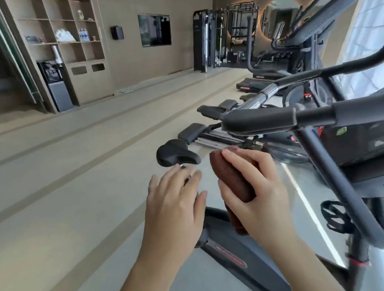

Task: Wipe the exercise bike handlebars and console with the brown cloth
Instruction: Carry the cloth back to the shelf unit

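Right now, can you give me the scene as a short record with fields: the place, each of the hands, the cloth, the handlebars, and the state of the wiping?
place: gym room with several exercise machines
left hand: open, fingers straight, holds nothing
right hand: grips the brown cloth
brown cloth: folded into a thick bundle, held between fingers and thumb
handlebars: dark padded bar, above and beyond both hands
saddle: black, just beyond the left hand's fingertips
wiping: not yet begun; the cloth is apart from the handlebars
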The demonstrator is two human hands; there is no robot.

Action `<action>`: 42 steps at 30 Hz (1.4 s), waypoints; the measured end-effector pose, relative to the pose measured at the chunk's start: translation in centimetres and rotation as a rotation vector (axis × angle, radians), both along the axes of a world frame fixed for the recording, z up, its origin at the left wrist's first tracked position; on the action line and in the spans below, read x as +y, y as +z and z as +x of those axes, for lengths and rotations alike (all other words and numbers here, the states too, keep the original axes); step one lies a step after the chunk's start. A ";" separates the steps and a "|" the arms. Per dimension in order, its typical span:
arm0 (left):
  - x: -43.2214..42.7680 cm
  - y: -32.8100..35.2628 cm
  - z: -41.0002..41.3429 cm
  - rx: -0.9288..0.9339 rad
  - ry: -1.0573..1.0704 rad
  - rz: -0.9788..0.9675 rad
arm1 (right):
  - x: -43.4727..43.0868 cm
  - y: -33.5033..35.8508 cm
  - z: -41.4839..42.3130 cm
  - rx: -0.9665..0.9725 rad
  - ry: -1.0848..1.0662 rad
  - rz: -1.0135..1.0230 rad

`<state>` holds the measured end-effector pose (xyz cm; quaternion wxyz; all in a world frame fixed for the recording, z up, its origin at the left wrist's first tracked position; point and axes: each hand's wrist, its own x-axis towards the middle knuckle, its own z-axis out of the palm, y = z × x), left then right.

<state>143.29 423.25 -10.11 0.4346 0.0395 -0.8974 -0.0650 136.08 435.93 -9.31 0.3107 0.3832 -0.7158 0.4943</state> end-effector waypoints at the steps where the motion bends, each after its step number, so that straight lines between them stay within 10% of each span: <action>1: -0.9 -0.4 0.9 -0.015 0.024 0.006 | -1.1 -0.4 0.7 -0.019 0.013 0.021; 14: -14.2 -5.2 9.8 -0.101 0.368 0.119 | -16.9 -5.0 6.2 -0.150 0.264 0.241; 42: -57.7 -7.2 -1.6 -0.125 0.691 0.164 | -65.4 -7.2 -8.0 -0.100 0.552 0.423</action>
